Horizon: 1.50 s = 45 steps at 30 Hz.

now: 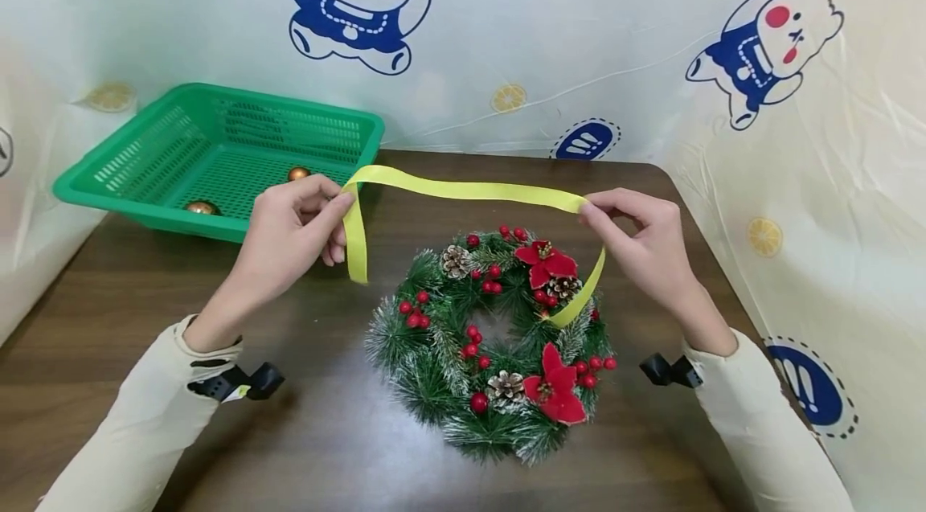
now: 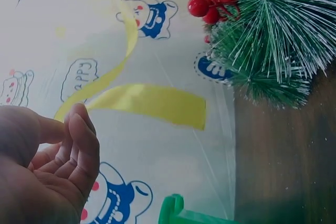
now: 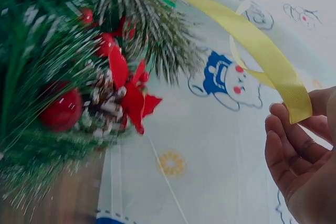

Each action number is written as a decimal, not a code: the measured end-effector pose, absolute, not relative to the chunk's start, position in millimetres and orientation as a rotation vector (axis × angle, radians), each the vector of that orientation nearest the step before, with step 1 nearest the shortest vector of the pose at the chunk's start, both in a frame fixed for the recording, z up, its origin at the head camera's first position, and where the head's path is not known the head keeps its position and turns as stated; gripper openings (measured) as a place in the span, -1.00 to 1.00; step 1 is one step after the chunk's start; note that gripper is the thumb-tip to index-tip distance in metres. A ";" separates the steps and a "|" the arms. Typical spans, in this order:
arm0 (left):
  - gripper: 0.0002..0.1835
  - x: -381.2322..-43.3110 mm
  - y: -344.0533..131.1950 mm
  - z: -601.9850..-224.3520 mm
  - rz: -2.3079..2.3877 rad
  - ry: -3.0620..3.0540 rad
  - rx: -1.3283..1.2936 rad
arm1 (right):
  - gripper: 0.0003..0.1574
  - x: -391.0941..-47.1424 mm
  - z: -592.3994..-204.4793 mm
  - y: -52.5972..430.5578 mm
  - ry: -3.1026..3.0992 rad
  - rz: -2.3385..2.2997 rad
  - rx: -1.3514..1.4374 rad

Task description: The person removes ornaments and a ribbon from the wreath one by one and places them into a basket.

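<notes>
A yellow ribbon [image 1: 470, 190] stretches between the two hands above the table, sagging slightly. My left hand [image 1: 289, 231] pinches it near one end between thumb and fingers, and a short tail hangs down from there. On the other side my right hand [image 1: 640, 243] pinches the ribbon too, its remaining length curving down over the wreath. The green wreath [image 1: 427, 383] lies on the table between the forearms, decorated with red berries, pinecones and red flowers. In the left wrist view the cut end of the ribbon [image 2: 157, 103] points away from the fingers.
A green plastic basket [image 1: 217, 106] stands at the back left with copper-coloured balls [image 1: 202, 207] in it. The brown wooden table [image 1: 318, 432] backs onto a white sheet [image 1: 477, 30] printed with cartoon figures. Each wrist carries a small black camera.
</notes>
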<state>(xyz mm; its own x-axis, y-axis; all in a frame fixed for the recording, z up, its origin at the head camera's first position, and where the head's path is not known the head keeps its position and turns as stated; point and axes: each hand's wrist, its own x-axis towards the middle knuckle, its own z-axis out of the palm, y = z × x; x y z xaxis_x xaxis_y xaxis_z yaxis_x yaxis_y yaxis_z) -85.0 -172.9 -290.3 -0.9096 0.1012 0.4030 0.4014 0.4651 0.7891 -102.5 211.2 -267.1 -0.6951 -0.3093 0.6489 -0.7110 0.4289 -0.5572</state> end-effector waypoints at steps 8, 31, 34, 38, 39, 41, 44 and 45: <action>-0.82 -91.5 -189.0 -287.5 -1.508 -2.396 -0.382 | -0.89 -126.2 -273.5 191.0 -2.269 1.203 1.009; -0.68 -114.8 -244.2 -271.4 -1.870 -2.191 -0.218 | -0.80 -164.3 -237.8 112.9 -2.404 1.762 1.078; -0.68 -116.1 -253.5 -270.3 -1.932 -2.139 -0.201 | -0.80 -167.0 -233.5 102.1 -2.397 1.759 1.102; -0.66 -118.1 -265.0 -268.7 -1.942 -2.126 -0.154 | -0.79 -170.9 -228.0 86.8 -2.391 1.728 1.127; -0.65 -118.7 -267.7 -268.6 -1.935 -2.130 -0.144 | -0.79 -172.0 -226.8 82.9 -2.391 1.721 1.132; -0.64 -119.9 -273.0 -268.7 -1.942 -2.125 -0.123 | -0.79 -174.3 -224.7 74.9 -2.388 1.716 1.139; -0.64 -121.2 -281.0 -269.6 -1.948 -2.119 -0.101 | -0.78 -178.4 -222.1 62.8 -2.380 1.742 1.148; -0.64 -121.4 -283.7 -269.8 -1.947 -2.118 -0.093 | -0.78 -180.1 -221.3 58.7 -2.369 1.759 1.157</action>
<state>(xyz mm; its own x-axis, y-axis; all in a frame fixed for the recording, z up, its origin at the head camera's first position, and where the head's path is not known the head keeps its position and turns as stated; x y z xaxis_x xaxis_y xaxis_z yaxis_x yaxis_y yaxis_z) -121.4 -283.7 -269.8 -0.9634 -0.1296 0.2346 0.2229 0.0987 0.9698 -180.1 58.7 -221.3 -0.7330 -0.5614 0.3841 -0.5301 0.1176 -0.8397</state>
